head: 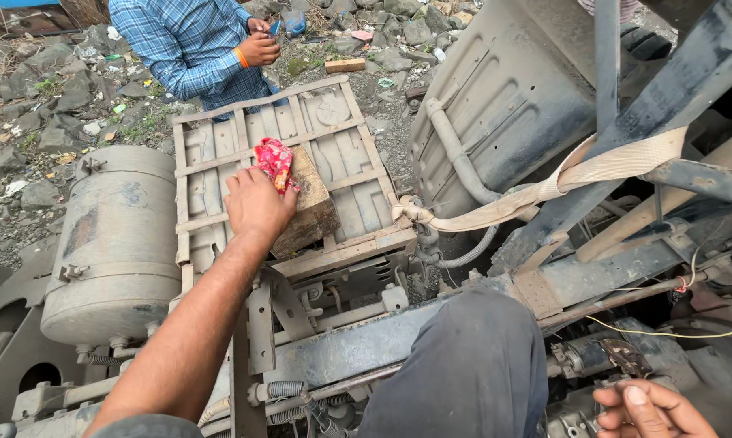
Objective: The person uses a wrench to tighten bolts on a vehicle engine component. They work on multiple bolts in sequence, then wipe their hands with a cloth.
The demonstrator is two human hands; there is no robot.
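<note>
Here the left hand point(256, 204) pinches a red rag point(275, 162) against a wooden block point(309, 207) lying on the slatted metal cover point(350, 162). The right hand point(646, 410), fingers curled, holds nothing I can make out. Better to bunch the rag firmly before lifting, so the block stays put.

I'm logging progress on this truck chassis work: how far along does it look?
Done: a beige strap is already tied around the frame members. In hand: the left hand presses a red rag by a wooden block on the slatted battery cover; the right hand sits low near loose wires. Left: those wires hang unconnected.
</note>
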